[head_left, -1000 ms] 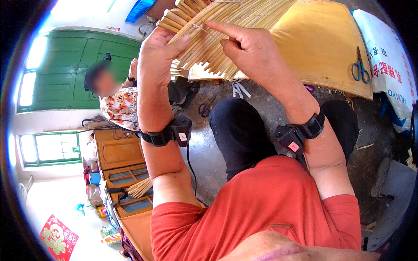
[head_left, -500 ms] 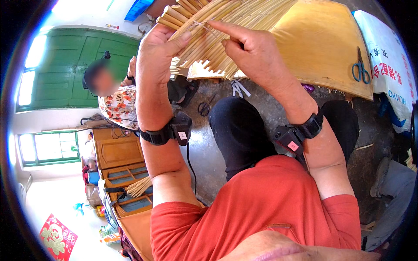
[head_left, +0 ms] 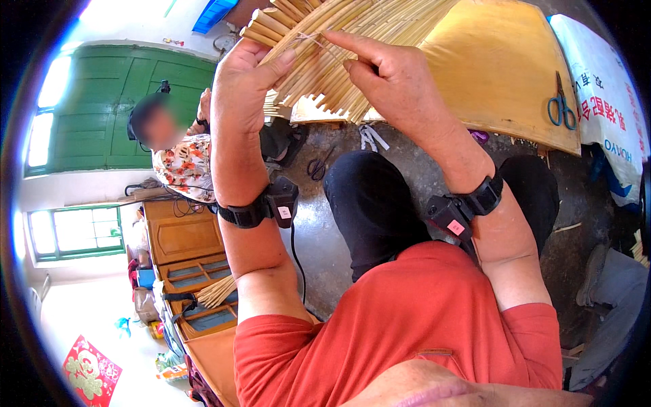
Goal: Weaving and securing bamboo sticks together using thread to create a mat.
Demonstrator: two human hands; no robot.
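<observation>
Left hand [head_left: 245, 81] is gripping the bamboo strip bundle [head_left: 339, 47] from below; right hand [head_left: 390, 74] is pinching a thin strand [head_left: 313, 39] atop the bundle.

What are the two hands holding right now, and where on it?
A fanned bundle of bamboo strips: left hand clasps its near ends; right hand pinches a thin strand against them.

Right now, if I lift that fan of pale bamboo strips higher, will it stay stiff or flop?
The fan of pale bamboo strips probably stays fairly stiff: its strips run straight past the left hand and right hand. Likely light, being thin. Loose ends may splay or slide.
</observation>
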